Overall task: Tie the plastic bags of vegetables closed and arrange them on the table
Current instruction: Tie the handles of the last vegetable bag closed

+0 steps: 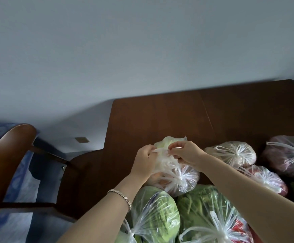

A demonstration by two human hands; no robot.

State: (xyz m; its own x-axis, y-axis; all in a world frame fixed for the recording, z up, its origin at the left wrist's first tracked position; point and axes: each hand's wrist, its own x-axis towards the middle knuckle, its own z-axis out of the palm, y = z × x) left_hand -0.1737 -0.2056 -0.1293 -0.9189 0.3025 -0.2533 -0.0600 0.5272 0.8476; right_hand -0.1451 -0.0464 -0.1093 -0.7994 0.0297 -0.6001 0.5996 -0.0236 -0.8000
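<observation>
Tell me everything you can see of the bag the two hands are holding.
The bag is thin, clear, crinkled plastic with something pale green inside; which vegetable it is cannot be told. No knot shows at its top: the left hand and right hand each pinch a strip of its plastic. It sits on the dark wooden table, just behind a tied bag of reddish produce, which it appears to touch.

Dark brown table [177, 116]; clear white bags [230, 153] over green, perhaps purple, vegetables [153, 213].
</observation>
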